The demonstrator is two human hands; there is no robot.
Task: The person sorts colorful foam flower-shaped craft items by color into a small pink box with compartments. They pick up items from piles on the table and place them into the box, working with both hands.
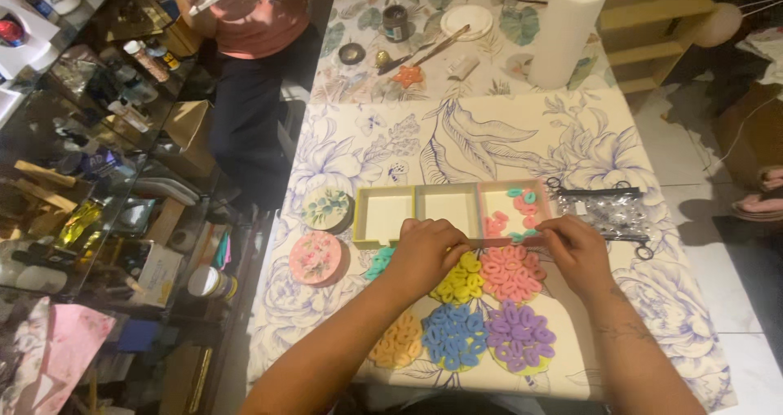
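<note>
Left hand (426, 250): lies over the near edge of the tray, fingers curled, its grip pinched shut on the left end of a thin flat stick (510, 241).
Right hand (577, 252): fingers closed on the right end of the same stick; a tattoo shows on the forearm.
Stick: a narrow brownish strip held level between both hands, just at the front of the tray's right compartment and above the pink pile.
Tray (412, 193): pale, long, three compartments side by side, on the floral-covered counter (489, 129). The left and middle compartments look bare; the right one holds small hair ties (515, 211) in pink and teal.
Sorted piles: small elastic hair ties lie in colour groups on the counter near the person: pink (512, 272), yellow (461, 283), blue (453, 335), purple (520, 335), orange (398, 341), and a teal bunch (377, 261) partly under the left wrist.
Round painted discs: one with green leaves (327, 208) and one pink (316, 257), left of the tray.
Clear bag (610, 213): crinkled plastic just right of the tray, with scissors (595, 191) lying by it.
Far end: a paper towel roll (568, 31) stands upright, with a white plate (466, 21), a small jar (395, 22) and an orange star shape (409, 75) nearby.
Another person (259, 23): stands at the counter's far left corner, holding something white.
</note>
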